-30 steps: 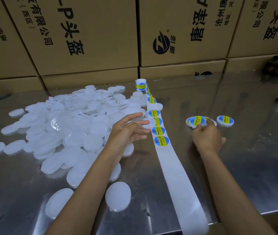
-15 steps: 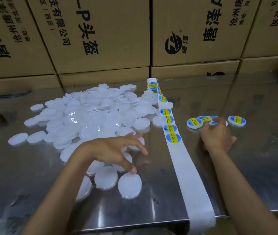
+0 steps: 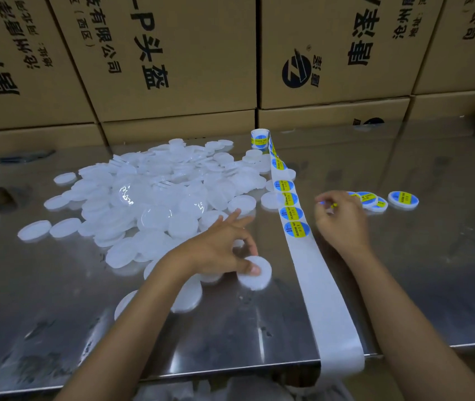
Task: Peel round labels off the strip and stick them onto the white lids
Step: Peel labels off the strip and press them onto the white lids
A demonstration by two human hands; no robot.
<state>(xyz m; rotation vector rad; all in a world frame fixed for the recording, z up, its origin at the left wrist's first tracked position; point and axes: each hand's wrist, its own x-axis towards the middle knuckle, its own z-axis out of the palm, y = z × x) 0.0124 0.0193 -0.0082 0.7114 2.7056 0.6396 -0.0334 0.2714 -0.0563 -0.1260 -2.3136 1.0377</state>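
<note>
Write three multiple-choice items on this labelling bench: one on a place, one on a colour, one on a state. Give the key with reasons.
1. Where does the pile of plain white lids lie relative to the label strip?
A. on its left
B. on its right
C. under the table

2. What colours are the round labels on the strip?
A. red and white
B. blue and yellow
C. green and black

3. What is the left hand doing?
A. resting flat on the table
B. gripping the roll
C. pinching one white lid

Key: 1 A, the heap sits left of the strip. 2 B, each label shows blue with a yellow band. 3 C, thumb and finger close on a single lid near the strip.
</note>
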